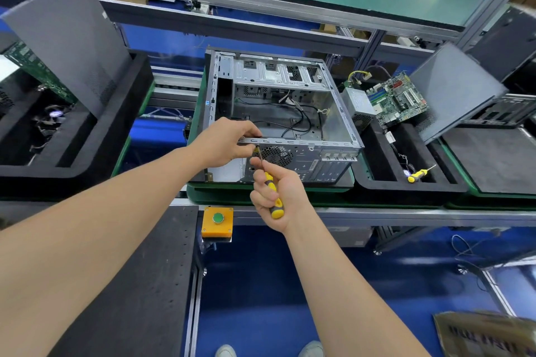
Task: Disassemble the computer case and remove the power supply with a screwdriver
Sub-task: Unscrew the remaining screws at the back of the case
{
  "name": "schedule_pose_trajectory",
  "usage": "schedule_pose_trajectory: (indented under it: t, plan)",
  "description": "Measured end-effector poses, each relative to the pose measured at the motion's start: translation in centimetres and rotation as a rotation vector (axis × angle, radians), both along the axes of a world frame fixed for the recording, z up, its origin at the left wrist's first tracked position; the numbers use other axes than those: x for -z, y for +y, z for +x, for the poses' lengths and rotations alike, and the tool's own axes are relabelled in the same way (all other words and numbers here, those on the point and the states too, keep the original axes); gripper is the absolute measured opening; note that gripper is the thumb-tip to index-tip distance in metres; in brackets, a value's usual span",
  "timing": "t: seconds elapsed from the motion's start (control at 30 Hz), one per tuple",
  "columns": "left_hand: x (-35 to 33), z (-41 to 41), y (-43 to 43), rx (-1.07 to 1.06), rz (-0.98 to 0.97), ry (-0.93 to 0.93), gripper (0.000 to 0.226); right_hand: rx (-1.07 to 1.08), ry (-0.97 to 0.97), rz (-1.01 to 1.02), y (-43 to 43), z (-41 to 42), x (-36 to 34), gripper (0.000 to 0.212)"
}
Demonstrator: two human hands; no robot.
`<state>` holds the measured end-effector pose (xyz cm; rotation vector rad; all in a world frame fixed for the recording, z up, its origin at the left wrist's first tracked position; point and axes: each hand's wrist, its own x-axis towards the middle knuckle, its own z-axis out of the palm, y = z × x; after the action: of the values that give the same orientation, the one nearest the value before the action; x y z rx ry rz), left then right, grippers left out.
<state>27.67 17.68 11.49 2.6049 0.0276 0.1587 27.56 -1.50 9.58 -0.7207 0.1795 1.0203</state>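
An open grey computer case [333,113] lies on its side on a green pallet, its inside bare but for loose black cables. My left hand [224,142] grips the case's near top rail at the left rear corner. My right hand [275,191] holds a yellow-and-black screwdriver [271,190], whose tip points up at the rear panel just under that rail, beside the fan grille [277,155]. A grey power supply [359,106] lies outside the case, in the black tray to the right.
A green motherboard [397,100] leans by the power supply in the black foam tray [377,159], where a second yellow screwdriver [417,174] lies. Grey side panels [69,38] lean left and right. An orange box with a green button [217,219] sits on the front rail.
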Motion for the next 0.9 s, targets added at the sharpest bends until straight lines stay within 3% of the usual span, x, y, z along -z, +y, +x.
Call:
schedule_pose_trajectory:
  t: [0.07, 0.17, 0.23, 0.33, 0.47, 0.63, 0.77, 0.9]
  plan:
    - [0.1, 0.0, 0.0, -0.004, 0.004, -0.002, 0.039, -0.041, -0.282, -0.296, 0.0, 0.1, -0.5, 0.023]
    - [0.0, 0.0, -0.1, -0.007, -0.005, -0.001, 0.038, -0.1, -0.898, -0.868, 0.5, -0.4, -1.0, 0.026]
    - [0.0, 0.0, -0.2, -0.013, -0.016, 0.002, 0.038, -0.133, -1.292, -1.238, 1.0, -0.8, -1.1, 0.017]
    - [-0.1, -0.1, -0.2, -0.01, -0.015, 0.004, 0.038, -0.147, -1.583, -1.582, 1.4, -1.4, -0.4, 0.009]
    - [-0.1, -0.1, -0.2, -0.011, -0.021, 0.005, 0.038, -0.062, -1.518, -1.564, 1.2, -0.5, 0.1, 0.013]
    - [0.1, 0.0, -0.1, -0.018, -0.021, 0.008, 0.038, -0.046, -1.2, -1.254, 0.7, 0.2, -0.5, 0.033]
    - [0.1, 0.0, 0.0, -0.022, -0.022, 0.007, 0.039, -0.151, -0.65, -0.859, 0.1, 1.6, -1.3, 0.031]
    - [0.1, 0.0, 0.0, -0.023, -0.021, 0.007, 0.039, -0.274, -0.516, -0.461, -0.9, 1.7, -1.2, 0.019]
